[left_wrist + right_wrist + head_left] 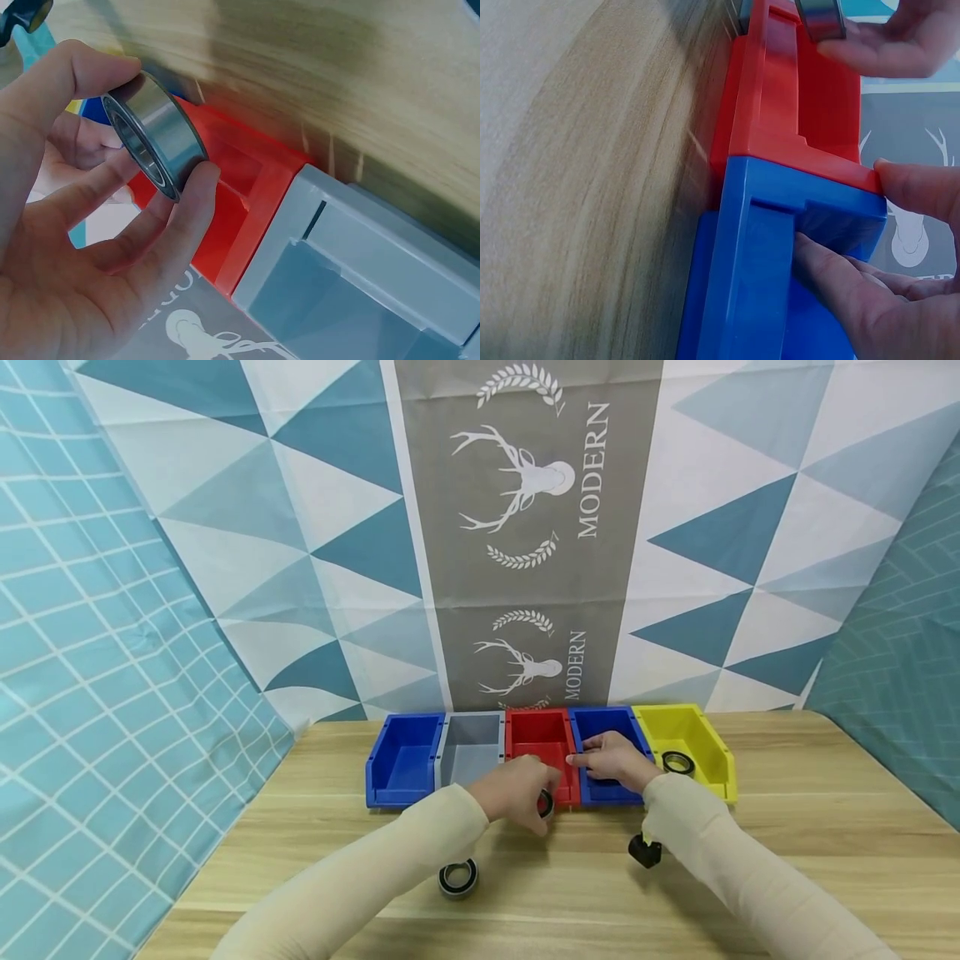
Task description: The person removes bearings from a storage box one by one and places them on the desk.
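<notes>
My left hand [521, 789] holds a bearing [161, 131], a steel ring with a dark seal, by its edges between thumb and fingers. It hangs just in front of and above the red bin [534, 727]. My right hand [615, 757] is at the blue bin [742, 277] beside the red one. In the right wrist view its fingers [840, 281] reach inside that bin, while one digit touches the rim by the red bin, with the shared wall between them. The blue bin's floor is partly hidden by the hand.
A second bearing [457, 878] lies on the wooden table [555, 910], near the left sleeve. Another bearing [678, 763] is in the yellow bin [720, 760] at the right. A grey bin [471, 731] and another blue bin [405, 756] complete the row's left end. A patterned backdrop [360, 527] stands behind.
</notes>
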### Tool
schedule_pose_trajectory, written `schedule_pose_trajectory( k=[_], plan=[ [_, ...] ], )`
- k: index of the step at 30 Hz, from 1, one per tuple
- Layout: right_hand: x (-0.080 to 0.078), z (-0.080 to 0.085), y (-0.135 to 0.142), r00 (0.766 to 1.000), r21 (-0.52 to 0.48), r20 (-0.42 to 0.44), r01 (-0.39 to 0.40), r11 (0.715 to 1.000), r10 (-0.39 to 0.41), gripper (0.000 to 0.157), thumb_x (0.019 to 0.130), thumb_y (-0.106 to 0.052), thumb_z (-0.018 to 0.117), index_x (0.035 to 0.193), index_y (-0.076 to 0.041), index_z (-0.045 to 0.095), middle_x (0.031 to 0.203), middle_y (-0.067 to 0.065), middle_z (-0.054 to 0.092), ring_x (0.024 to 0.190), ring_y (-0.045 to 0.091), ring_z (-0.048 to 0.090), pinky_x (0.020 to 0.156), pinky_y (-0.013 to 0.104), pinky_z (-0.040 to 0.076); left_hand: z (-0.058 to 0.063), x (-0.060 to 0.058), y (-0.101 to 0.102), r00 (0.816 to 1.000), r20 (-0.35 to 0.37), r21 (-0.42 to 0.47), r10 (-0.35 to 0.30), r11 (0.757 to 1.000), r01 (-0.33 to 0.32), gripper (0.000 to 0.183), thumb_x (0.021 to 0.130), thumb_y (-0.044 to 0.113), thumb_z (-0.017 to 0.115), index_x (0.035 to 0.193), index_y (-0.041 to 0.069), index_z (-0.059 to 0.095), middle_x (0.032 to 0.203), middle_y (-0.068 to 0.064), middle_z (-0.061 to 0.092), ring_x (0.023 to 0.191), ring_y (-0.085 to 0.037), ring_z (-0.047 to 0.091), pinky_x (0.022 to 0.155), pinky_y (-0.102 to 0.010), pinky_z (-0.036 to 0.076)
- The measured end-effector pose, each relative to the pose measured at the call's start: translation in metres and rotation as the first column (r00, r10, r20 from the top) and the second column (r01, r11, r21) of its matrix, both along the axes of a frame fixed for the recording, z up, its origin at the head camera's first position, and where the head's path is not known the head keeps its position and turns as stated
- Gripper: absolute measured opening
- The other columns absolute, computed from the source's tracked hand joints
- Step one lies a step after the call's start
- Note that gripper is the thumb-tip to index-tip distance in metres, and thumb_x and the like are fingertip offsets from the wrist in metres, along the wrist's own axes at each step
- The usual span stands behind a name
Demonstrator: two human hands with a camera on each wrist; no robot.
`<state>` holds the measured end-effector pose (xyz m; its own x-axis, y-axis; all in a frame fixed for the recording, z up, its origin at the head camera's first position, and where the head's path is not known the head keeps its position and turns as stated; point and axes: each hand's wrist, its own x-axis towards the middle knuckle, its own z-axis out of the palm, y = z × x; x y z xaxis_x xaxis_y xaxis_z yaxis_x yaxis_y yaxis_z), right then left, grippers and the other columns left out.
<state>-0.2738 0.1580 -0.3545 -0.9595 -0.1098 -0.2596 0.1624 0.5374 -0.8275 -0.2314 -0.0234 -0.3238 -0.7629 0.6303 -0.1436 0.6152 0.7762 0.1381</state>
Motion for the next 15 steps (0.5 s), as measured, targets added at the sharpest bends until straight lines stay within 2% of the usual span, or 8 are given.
schedule_pose_trajectory(
  k=[8,15],
  plan=[
    [0.002,0.001,0.001,1.0,-0.021,0.0,-0.014,1.0,0.014,0.064,0.092,-0.022,0.065,0.138,0.013,0.037,0.144,0.032,0.039,0.121,0.041,0.057,0.098,0.048,0.048,-0.004,0.007,-0.006,1.0,-0.005,-0.026,-0.016,1.0,0.016,0.036,0.07,0.023,0.084,0.099,0.015,0.064,0.083,0.006,0.058,0.074,-0.007,0.05,0.06,-0.015,0.045],
    [0.003,0.001,0.001,1.0,-0.026,-0.007,-0.018,0.999,0.018,0.064,0.091,-0.022,0.065,0.138,0.014,0.038,0.143,0.033,0.041,0.12,0.041,0.058,0.098,0.048,0.049,-0.01,0.014,-0.008,0.999,0.028,-0.033,-0.031,0.999,0.032,0.042,0.068,0.026,0.086,0.103,0.014,0.066,0.091,0.004,0.063,0.077,-0.006,0.051,0.06,-0.014,0.045]
  ],
)
